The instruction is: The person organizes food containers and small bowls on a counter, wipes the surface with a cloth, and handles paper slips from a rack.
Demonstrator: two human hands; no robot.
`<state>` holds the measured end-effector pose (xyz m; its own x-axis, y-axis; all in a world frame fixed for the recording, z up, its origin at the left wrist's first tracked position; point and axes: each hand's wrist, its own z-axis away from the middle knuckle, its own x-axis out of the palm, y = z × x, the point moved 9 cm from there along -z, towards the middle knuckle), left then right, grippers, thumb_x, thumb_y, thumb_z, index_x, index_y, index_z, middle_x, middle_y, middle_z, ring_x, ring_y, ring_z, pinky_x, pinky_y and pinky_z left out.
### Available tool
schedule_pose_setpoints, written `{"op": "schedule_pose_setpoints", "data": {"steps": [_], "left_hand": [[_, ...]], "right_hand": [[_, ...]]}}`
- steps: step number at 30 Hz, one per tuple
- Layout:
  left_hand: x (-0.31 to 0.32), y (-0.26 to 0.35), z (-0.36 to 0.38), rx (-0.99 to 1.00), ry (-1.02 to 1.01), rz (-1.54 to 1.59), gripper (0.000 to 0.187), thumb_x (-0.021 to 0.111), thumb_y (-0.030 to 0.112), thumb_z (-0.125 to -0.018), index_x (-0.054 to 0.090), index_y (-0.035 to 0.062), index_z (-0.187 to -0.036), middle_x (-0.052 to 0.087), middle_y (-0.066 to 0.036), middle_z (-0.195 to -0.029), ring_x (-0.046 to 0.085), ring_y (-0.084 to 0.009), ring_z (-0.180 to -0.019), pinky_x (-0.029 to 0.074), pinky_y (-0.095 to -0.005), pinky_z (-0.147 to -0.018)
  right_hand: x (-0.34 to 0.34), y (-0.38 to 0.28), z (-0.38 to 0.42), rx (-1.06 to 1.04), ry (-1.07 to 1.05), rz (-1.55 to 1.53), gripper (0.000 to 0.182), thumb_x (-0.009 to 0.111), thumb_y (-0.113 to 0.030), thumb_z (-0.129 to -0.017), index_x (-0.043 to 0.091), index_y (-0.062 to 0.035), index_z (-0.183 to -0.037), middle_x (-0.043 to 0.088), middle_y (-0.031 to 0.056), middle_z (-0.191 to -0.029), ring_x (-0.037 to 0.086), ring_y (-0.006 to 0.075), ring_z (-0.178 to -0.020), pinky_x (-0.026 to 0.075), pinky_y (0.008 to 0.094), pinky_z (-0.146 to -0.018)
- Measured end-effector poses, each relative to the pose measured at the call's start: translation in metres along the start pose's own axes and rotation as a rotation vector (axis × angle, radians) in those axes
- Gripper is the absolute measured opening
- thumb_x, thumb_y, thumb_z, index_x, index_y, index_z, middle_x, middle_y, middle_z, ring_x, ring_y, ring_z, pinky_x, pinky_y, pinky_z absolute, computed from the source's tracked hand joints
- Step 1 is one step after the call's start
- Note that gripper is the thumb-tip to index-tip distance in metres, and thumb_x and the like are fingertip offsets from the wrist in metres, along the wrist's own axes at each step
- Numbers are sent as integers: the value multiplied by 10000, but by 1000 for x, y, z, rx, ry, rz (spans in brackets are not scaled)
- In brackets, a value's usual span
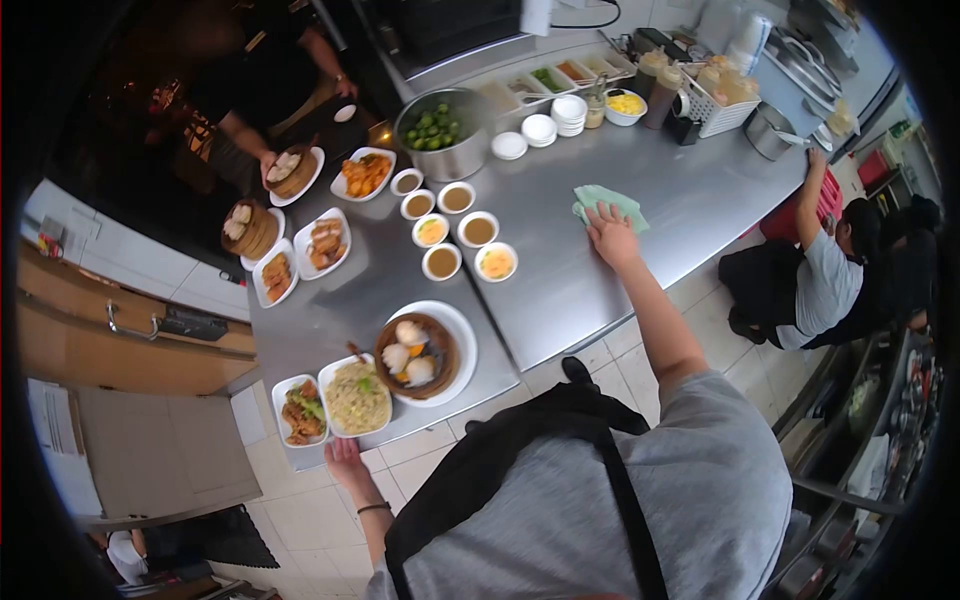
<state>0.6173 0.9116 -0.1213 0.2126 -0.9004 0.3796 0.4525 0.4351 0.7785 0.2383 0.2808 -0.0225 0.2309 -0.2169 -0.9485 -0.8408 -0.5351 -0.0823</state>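
Observation:
My right hand (612, 236) lies flat on a pale green cloth (628, 207), fingers spread, pressing it against the steel table (560, 290). At the table's near left edge is my left hand (347, 464), its fingers stretched toward the edge and partly hard to make out. Just beyond it stand a white dish of fried rice (358, 398) and a white dish of fried pieces with greens (302, 412). Beside the rice, a bamboo steamer (447, 350) with several dumplings sits on a white oval plate (466, 340).
Several small sauce bowls (479, 230) stand mid-table, near a steel pot (470, 150) of green limes. Stacked white saucers (568, 113) and a white basket (715, 110) line the back. A person (290, 90) across the counter touches another steamer (292, 176). Another person (815, 265) crouches at right.

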Motion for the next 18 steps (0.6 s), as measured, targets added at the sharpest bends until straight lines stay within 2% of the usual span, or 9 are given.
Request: {"op": "schedule_pose_setpoints", "data": {"steps": [2,4,6,9,11,13,15,17,18], "left_hand": [[-4,1,27,90,88,-25,508,421,353,-875,339,-13,-1218,395,-170,-1251,429,-273,-1120,359,-355,-946],[-21,-1,52,193,154,-86,522,426,339,-872,321,-33,-1222,403,-176,-1243,429,-293,-1122,358,-366,-949],[-36,-27,82,228,223,-164,507,431,324,-870,319,-19,-1225,414,-177,-1231,444,-305,-1105,374,-383,-931],[-56,-77,129,232,350,-359,423,440,273,-866,342,29,-1197,463,-183,-1164,498,-329,-1021,420,-435,-866],[-80,-116,150,141,472,-432,377,462,249,-846,364,50,-1151,511,-171,-1061,545,-320,-900,459,-473,-774],[-132,-163,139,60,422,-464,342,472,192,-819,388,39,-1114,524,-174,-988,557,-306,-821,488,-465,-698],[-153,-196,142,23,371,-529,316,472,133,-791,411,28,-1083,529,-177,-931,564,-297,-755,509,-450,-631],[-139,-213,161,32,321,-623,304,464,73,-761,434,16,-1059,529,-180,-891,568,-292,-703,525,-427,-571],[-148,-227,168,-80,356,-669,287,440,21,-743,459,-3,-1029,534,-195,-858,569,-296,-677,536,-400,-568]], "right_hand": [[29,59,-22,25,-49,-6,366,444,-255,-848,462,-193,-1208,388,84,-1304,347,316,-1200,304,536,-936],[31,135,-39,127,-26,64,366,420,-257,-858,448,-223,-1221,396,72,-1301,349,315,-1200,315,537,-925],[45,234,-54,257,-85,176,387,396,-282,-864,410,-238,-1249,383,76,-1310,339,316,-1207,304,582,-903],[39,385,-41,646,-108,121,430,343,-268,-868,339,-215,-1295,290,99,-1361,266,370,-1233,222,645,-904],[22,435,-28,858,-84,62,474,364,-267,-850,316,-157,-1309,258,129,-1372,231,422,-1224,189,646,-913],[17,436,-34,927,-36,121,482,370,-246,-843,327,-100,-1300,278,167,-1355,258,424,-1211,189,642,-914],[27,382,-56,732,15,262,479,377,-228,-835,351,-34,-1272,317,203,-1323,297,430,-1189,199,619,-927],[34,291,-83,490,28,195,460,386,-219,-832,388,5,-1234,341,206,-1309,313,434,-1183,235,590,-927],[37,242,-91,327,53,124,452,380,-202,-830,395,19,-1224,352,221,-1298,332,434,-1172,257,574,-927]]}}
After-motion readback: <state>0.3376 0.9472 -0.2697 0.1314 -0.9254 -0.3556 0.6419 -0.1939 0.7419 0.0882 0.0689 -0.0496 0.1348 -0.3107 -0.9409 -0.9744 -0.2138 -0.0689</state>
